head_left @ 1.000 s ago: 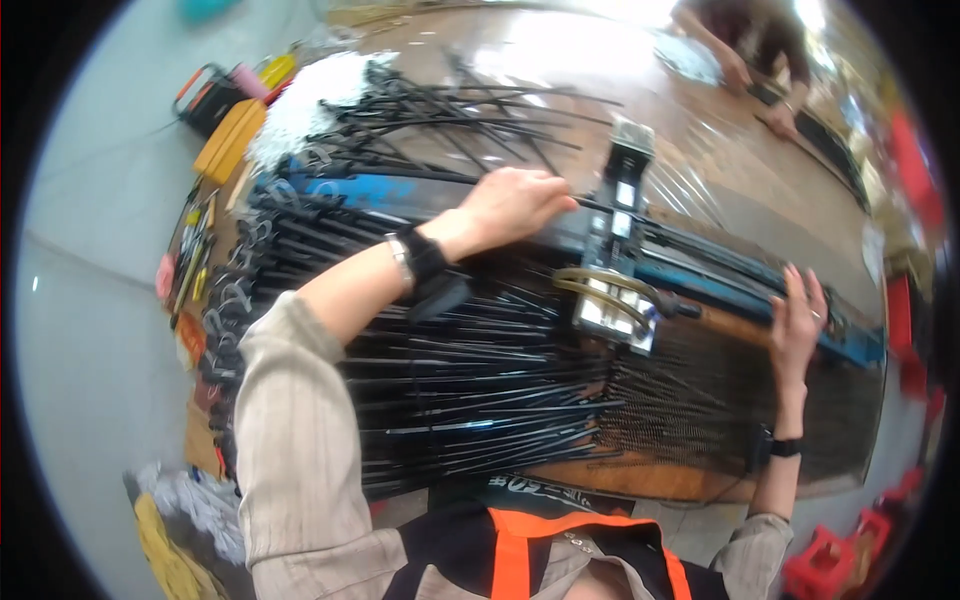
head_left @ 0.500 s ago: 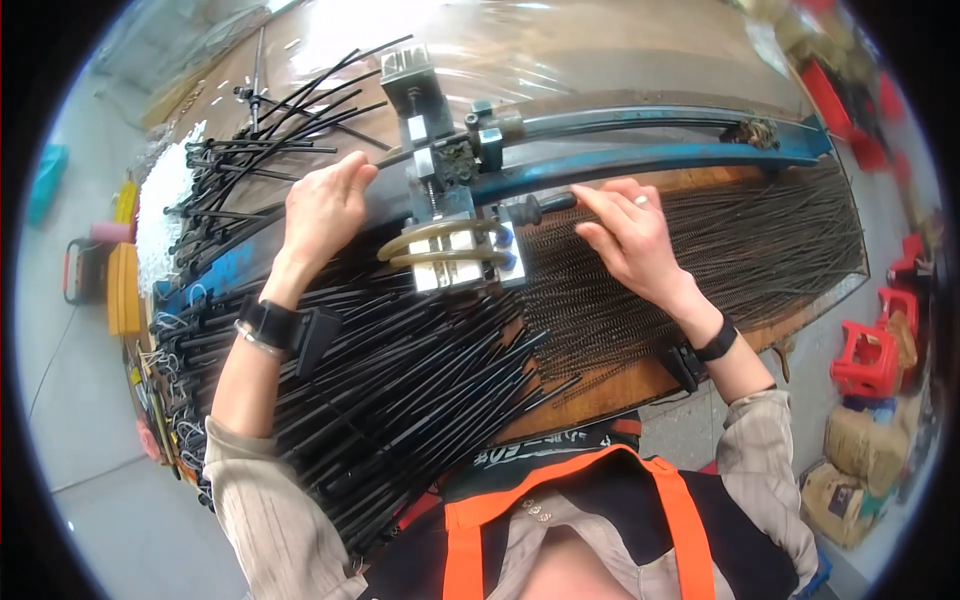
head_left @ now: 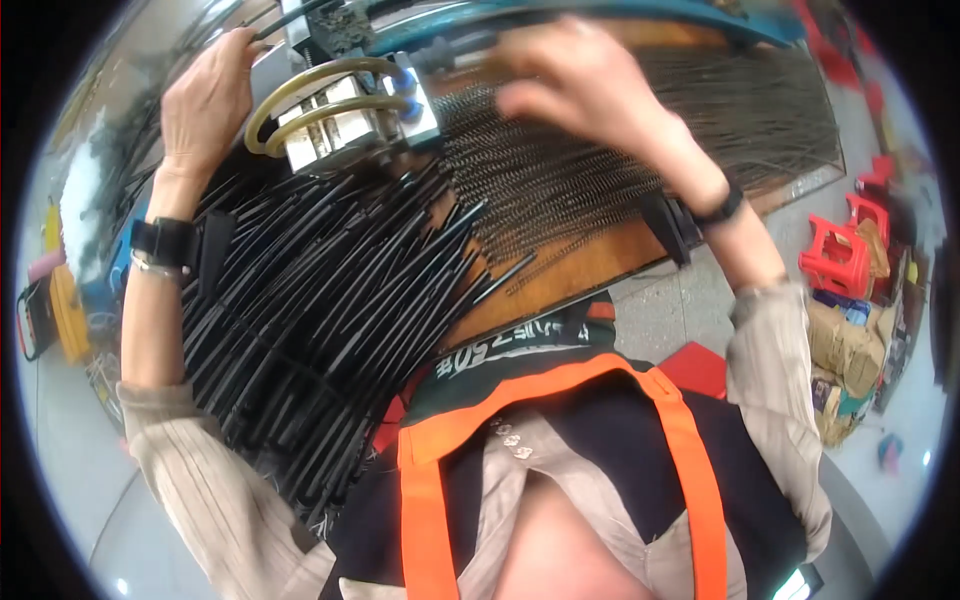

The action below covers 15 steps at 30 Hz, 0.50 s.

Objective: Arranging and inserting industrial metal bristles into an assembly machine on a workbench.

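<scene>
Because it likely needed steadying, my left hand [head_left: 205,105] pinched a rod [head_left: 280,24].
Rightward, my right hand [head_left: 590,85] blurred; grip unreadable.

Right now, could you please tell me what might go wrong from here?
The looped tubes bulge close beside the left hand, so they might snag it or get knocked. The black rods lie crowded together, some ends close to the coiled wires, so shifting one could disturb its neighbours.
</scene>
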Motion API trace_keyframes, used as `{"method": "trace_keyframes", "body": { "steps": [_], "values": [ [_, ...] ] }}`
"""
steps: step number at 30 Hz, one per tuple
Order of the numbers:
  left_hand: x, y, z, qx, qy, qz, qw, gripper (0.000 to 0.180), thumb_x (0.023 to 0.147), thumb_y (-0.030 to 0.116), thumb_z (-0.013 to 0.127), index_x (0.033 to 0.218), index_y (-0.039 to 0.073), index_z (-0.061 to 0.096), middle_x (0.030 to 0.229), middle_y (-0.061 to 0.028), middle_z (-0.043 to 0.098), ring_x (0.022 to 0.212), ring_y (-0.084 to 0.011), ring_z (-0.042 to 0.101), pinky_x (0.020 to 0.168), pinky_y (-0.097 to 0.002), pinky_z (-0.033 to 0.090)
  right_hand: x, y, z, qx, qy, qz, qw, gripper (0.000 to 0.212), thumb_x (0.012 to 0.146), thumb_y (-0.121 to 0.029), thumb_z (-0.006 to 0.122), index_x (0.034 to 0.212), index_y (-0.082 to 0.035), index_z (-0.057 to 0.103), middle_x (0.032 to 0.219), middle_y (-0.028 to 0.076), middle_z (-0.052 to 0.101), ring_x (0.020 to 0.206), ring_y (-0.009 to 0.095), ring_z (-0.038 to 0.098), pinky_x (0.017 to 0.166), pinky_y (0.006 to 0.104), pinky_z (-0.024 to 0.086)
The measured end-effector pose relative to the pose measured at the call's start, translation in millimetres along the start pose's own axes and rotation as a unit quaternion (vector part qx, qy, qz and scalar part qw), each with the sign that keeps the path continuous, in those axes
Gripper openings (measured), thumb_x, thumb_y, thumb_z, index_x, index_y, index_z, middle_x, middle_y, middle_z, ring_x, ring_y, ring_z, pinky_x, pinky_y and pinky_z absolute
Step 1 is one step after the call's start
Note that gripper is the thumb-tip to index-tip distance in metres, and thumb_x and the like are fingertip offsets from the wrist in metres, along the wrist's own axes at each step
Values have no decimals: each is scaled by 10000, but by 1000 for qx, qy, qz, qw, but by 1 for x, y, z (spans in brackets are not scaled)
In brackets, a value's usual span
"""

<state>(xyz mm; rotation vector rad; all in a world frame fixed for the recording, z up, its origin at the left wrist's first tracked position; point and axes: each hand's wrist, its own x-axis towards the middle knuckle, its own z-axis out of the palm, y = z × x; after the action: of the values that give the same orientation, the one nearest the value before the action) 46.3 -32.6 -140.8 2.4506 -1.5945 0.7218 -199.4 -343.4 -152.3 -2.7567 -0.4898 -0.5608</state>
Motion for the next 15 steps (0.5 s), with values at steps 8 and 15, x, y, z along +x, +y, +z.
{"method": "trace_keyframes", "body": {
  "steps": [8,15],
  "values": [
    [-49,-35,-55,198,40,11,979,131,899,123,607,1027,128,635,939,-84,642,896,-319,622,758,-433,496,-108,-114,-6,80,-179,-98,976,316,585,-113,702,890,-76,628,803,55,541,763,238,528,697,383,415],
    [-111,218,-130,-36,-179,-169,969,96,807,225,700,872,180,646,848,-8,542,880,-216,533,806,-400,351,-73,-100,-3,184,-154,-72,968,201,705,-43,712,891,-65,641,856,72,578,785,250,560,668,375,463]
  ]
}}
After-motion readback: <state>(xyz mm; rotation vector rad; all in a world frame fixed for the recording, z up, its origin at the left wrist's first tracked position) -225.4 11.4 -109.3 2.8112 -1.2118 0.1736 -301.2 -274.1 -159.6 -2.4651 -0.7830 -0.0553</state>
